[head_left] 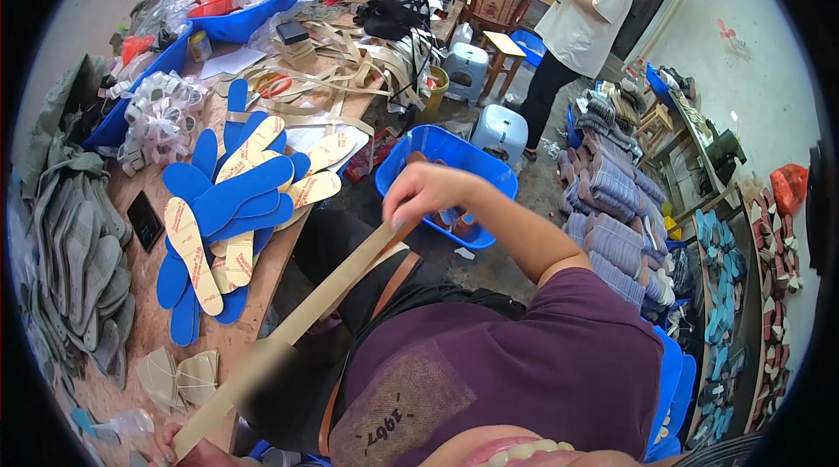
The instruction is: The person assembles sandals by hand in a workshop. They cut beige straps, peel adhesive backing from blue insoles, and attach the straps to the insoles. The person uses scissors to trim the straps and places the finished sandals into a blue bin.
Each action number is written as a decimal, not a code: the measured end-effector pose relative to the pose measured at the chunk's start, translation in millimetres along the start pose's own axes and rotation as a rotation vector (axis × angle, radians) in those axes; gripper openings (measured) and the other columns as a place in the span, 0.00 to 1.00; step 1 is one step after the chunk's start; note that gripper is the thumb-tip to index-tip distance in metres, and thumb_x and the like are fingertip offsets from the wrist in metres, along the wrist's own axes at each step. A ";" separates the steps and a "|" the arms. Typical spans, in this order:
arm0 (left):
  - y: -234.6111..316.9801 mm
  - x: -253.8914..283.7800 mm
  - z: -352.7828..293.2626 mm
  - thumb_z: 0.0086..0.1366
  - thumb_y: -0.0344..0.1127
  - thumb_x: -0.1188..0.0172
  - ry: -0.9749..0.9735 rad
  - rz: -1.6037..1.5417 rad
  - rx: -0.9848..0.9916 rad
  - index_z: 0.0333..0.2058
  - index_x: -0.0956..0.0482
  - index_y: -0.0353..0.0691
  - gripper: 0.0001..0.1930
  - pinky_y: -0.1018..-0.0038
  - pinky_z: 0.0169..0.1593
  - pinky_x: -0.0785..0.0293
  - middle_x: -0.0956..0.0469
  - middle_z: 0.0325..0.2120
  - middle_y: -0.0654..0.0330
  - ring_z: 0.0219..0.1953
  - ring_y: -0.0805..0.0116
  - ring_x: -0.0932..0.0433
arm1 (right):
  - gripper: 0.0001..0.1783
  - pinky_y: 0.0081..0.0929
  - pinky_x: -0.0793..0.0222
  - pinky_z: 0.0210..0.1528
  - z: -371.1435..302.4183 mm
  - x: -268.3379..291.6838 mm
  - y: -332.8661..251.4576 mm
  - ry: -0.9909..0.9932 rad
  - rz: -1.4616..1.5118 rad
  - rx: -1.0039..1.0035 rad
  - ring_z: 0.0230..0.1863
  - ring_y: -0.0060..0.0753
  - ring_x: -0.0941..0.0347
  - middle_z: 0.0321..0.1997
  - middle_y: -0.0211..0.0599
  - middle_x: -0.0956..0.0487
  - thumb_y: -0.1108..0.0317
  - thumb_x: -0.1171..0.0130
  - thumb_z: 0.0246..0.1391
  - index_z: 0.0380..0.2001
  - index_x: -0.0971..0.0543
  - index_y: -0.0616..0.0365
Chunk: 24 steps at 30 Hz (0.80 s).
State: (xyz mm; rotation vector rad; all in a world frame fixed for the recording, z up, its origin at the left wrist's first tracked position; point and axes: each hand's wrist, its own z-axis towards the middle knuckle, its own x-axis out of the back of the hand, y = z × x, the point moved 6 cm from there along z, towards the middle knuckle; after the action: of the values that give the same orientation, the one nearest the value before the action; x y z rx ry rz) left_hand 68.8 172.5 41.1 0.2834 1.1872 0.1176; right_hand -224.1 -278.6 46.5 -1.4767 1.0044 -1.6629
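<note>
1. So the thing in play is a long, flat tan strip (328,292), stretched diagonally in front of the person's purple shirt (516,327), from mid-frame down to the lower left. A patch partway along is blurred, so no idea what's there.
2. Hands are well apart, one per end. The right hand (426,194) has its fingers pinched on the upper end, and the left hand (188,451) is closed on the lower end, partly cut off by the bottom edge.
3. Near the left hand on the tabletop (147,301): two cupped tan pieces (197,377) side by side and a clear plastic piece (131,422).
4. Further up there's a messy crisscross pile of blue and cream insole-shaped pieces (240,192), with a black flat rectangle (144,221) just left of it and a heap of floppy grey fabric pieces (87,249) by the far left edge.
5. Past that pile, more tan strips (336,56) lie in a tangle.
6. Beyond the right hand, a blue plastic tub (504,174) sits on the floor with brown pieces in it.
7. Right side: stacked striped fabric bundles (607,196), then a rack of teal and dark red shoes (721,292). Someone in a white shirt (590,26) stands at the back.
</note>
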 end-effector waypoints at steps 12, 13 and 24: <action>26.7 24.7 15.6 0.64 0.37 0.44 -0.059 -0.186 0.093 0.22 0.27 0.37 0.13 0.70 0.36 0.27 0.24 0.21 0.58 0.23 0.65 0.29 | 0.08 0.16 0.32 0.35 -90.5 148.5 64.4 0.580 0.399 -0.125 0.29 0.15 0.28 0.27 0.27 0.21 0.67 0.38 0.51 0.32 0.19 0.60; 24.9 21.0 10.5 0.64 0.36 0.46 -0.089 -0.166 0.127 0.22 0.31 0.39 0.12 0.72 0.34 0.31 0.30 0.21 0.60 0.22 0.67 0.34 | 0.08 0.16 0.33 0.34 -78.3 138.6 58.8 0.554 0.392 -0.100 0.29 0.15 0.28 0.28 0.27 0.21 0.67 0.37 0.50 0.32 0.19 0.61; -128.8 -12.6 -110.7 0.59 0.40 0.43 -0.030 0.964 0.356 0.56 0.36 0.34 0.27 0.86 0.23 0.37 0.27 0.33 0.63 0.20 0.84 0.37 | 0.18 0.21 0.30 0.34 34.7 -2.7 -28.7 -0.163 0.010 0.301 0.32 0.20 0.26 0.34 0.27 0.20 0.74 0.43 0.54 0.49 0.23 0.59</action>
State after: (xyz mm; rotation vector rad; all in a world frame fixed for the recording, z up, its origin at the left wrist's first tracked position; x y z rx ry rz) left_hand -45.8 63.2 -21.6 1.1550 0.9491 0.7397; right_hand -189.3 -266.5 72.6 -1.3761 0.6408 -1.5781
